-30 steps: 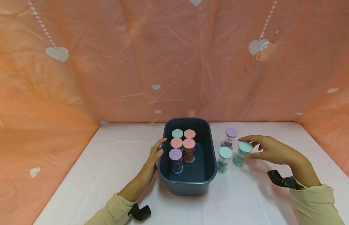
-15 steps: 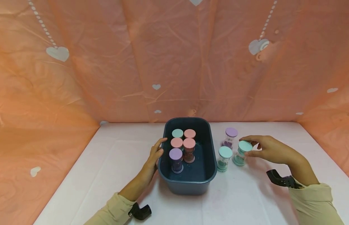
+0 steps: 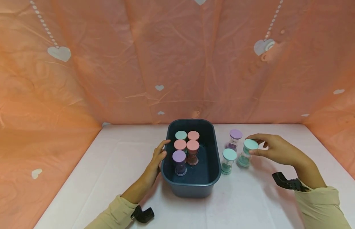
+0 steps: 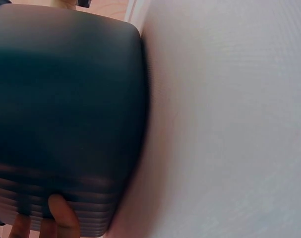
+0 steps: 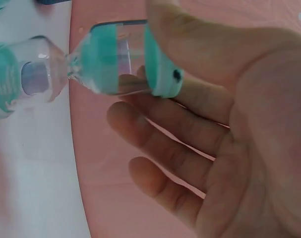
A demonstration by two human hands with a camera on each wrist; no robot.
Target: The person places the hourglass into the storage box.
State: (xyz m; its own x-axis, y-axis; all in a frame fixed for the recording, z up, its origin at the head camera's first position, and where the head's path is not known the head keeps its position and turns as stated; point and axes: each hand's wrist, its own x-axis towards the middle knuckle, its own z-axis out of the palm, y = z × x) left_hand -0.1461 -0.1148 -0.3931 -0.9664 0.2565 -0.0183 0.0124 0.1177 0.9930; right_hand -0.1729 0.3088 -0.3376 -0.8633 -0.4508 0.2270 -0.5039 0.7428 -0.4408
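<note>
This looks like a staged recording booth, not a lived-in room. Beyond the fingers [image 3: 166,142], crinkled orange sheeting [image 3: 177,63] printed with white hearts [image 3: 59,53] closes off the back and both sides. Under the fingers runs a plain white tabletop [image 3: 108,165]. Black camera mounts [image 3: 287,184] are strapped just behind each wrist.
</note>
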